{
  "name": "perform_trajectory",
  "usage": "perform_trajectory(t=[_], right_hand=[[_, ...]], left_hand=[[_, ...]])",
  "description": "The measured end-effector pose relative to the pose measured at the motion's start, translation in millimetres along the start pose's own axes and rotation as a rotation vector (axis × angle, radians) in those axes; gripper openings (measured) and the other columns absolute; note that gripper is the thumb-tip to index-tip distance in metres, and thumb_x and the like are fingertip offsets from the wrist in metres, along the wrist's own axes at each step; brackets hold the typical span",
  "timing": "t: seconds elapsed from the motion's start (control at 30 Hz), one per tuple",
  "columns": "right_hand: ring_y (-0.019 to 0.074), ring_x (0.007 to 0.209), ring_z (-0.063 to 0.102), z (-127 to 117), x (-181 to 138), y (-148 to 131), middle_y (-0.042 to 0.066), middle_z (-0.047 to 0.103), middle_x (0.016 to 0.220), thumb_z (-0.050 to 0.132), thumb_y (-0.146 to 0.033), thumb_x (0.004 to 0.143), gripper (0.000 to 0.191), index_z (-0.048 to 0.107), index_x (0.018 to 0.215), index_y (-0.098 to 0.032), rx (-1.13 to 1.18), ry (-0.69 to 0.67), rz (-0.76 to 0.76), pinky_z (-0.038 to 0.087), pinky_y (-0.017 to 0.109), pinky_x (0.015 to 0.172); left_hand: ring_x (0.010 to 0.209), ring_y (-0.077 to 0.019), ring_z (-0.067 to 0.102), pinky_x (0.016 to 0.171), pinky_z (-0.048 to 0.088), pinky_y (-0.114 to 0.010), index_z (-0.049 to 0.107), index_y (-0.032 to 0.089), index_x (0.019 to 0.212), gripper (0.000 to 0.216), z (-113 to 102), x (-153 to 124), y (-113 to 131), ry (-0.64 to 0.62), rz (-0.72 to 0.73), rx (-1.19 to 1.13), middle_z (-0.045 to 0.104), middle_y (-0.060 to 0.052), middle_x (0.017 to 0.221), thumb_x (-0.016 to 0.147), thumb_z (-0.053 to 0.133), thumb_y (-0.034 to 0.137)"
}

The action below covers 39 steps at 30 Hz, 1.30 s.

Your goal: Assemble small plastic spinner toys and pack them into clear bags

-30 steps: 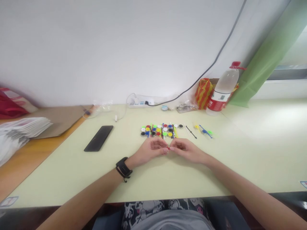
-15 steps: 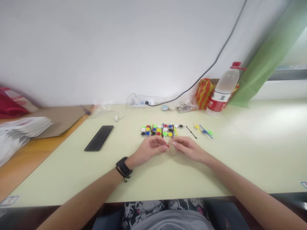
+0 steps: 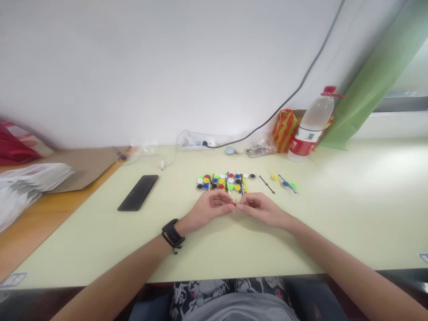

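My left hand (image 3: 210, 208) pinches a small red plastic piece (image 3: 233, 203) between thumb and forefinger. Facing it from the right, my right hand (image 3: 263, 208) has its thumb and forefinger pressed together at the piece's right side. A thin upright edge shows between the two sets of fingertips; what the right fingers grip is too small to make out. Just beyond both hands lie rows of colored discs (image 3: 216, 181) with thin plastic sticks among them. A black stick (image 3: 267, 184) and a blue stick (image 3: 287, 183), with a few more discs, rest farther right.
A black phone (image 3: 138, 193) lies to the left on the pale green table. Along the wall are a power strip (image 3: 195, 142), a small round tin (image 3: 230, 150), a plastic packet (image 3: 261, 150) and a large bottle (image 3: 312, 122). Paper stacks (image 3: 50, 176) sit at far left.
My right hand's fingertips have closed in slightly toward the red piece, and its fingers are more curled. The left hand stays almost still, holding the red piece.
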State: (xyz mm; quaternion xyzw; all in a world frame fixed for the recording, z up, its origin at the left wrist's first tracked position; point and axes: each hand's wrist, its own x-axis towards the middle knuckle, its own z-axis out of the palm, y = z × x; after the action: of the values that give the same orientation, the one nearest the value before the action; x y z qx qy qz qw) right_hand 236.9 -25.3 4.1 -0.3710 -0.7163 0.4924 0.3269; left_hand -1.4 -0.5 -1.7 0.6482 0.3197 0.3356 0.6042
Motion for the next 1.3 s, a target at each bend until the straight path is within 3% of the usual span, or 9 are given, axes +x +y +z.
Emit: perform_trajectory(t=[0.2, 0.73, 0.9, 1.07, 1.17, 1.23, 1.3], right_hand=[[0.0135, 0.065, 0.043, 0.4, 0.8, 1.6, -0.001, 0.053, 0.074, 0.062, -0.048, 0.097, 0.031, 0.066, 0.09, -0.018, -0.011, -0.018, -0.01, 0.034, 0.027, 0.06], [0.0132, 0.064, 0.042, 0.1, 0.5, 2.9, -0.002, 0.048, 0.071, 0.061, -0.049, 0.097, 0.033, 0.066, 0.088, -0.018, -0.044, -0.022, -0.01, 0.034, 0.027, 0.059], [0.014, 0.064, 0.042, -1.9, 0.0, 2.8, -0.001, 0.05, 0.071, 0.062, -0.051, 0.096, 0.035, 0.064, 0.086, -0.018, -0.038, 0.04, -0.015, 0.034, 0.028, 0.058], [0.0146, 0.062, 0.04, -2.9, -1.2, 0.3, -0.005, 0.042, 0.067, 0.062, -0.05, 0.096, 0.037, 0.063, 0.12, -0.021, -0.003, 0.147, -0.071, 0.036, 0.029, 0.06], [0.0142, 0.065, 0.045, -2.1, -2.3, -1.2, -0.004, 0.05, 0.075, 0.063, -0.049, 0.096, 0.046, 0.056, 0.134, -0.024, 0.034, 0.16, -0.065, 0.038, 0.028, 0.062], [0.0137, 0.063, 0.046, -2.0, -2.5, -1.2, -0.002, 0.054, 0.073, 0.058, -0.053, 0.099, 0.036, 0.067, 0.111, -0.021, 0.016, 0.123, -0.013, 0.038, 0.029, 0.061], [0.0128, 0.056, 0.043, -2.7, -2.1, -0.8, -0.001, 0.05, 0.061, 0.046, -0.06, 0.102, 0.055, 0.063, 0.069, -0.018, -0.023, 0.057, 0.045, 0.036, 0.03, 0.059]], left_hand=[[0.09, -0.0175, 0.071, 0.083, 0.057, -0.03, 0.071, 0.015, 0.1, 0.029, 2.8, -1.0, 4.3, -0.04, 0.01, 0.025, 0.074, -0.008, 0.096, 0.082, 0.084, 0.034], [0.09, -0.017, 0.07, 0.084, 0.057, -0.03, 0.071, 0.015, 0.101, 0.029, 2.3, 0.0, 2.9, -0.035, 0.009, 0.031, 0.074, -0.008, 0.096, 0.083, 0.083, 0.034], [0.087, -0.0176, 0.07, 0.08, 0.058, -0.03, 0.071, 0.015, 0.1, 0.032, 2.2, 0.2, 1.7, -0.008, -0.002, 0.021, 0.074, -0.008, 0.093, 0.081, 0.085, 0.036], [0.084, -0.0173, 0.07, 0.077, 0.059, -0.03, 0.07, 0.015, 0.102, 0.033, 1.0, 0.6, -0.7, 0.001, -0.034, -0.025, 0.073, -0.008, 0.091, 0.081, 0.085, 0.036], [0.085, -0.0172, 0.071, 0.076, 0.059, -0.029, 0.07, 0.015, 0.102, 0.033, 0.1, 0.6, -1.1, 0.007, -0.036, -0.03, 0.074, -0.008, 0.092, 0.082, 0.084, 0.036], [0.086, -0.0176, 0.071, 0.076, 0.059, -0.029, 0.069, 0.015, 0.102, 0.033, 0.1, 0.4, -0.3, 0.014, -0.036, -0.024, 0.074, -0.008, 0.092, 0.082, 0.084, 0.037], [0.085, -0.0178, 0.071, 0.076, 0.059, -0.03, 0.069, 0.015, 0.101, 0.033, 0.5, 0.3, 0.8, 0.021, -0.035, -0.019, 0.074, -0.008, 0.092, 0.082, 0.083, 0.037]])
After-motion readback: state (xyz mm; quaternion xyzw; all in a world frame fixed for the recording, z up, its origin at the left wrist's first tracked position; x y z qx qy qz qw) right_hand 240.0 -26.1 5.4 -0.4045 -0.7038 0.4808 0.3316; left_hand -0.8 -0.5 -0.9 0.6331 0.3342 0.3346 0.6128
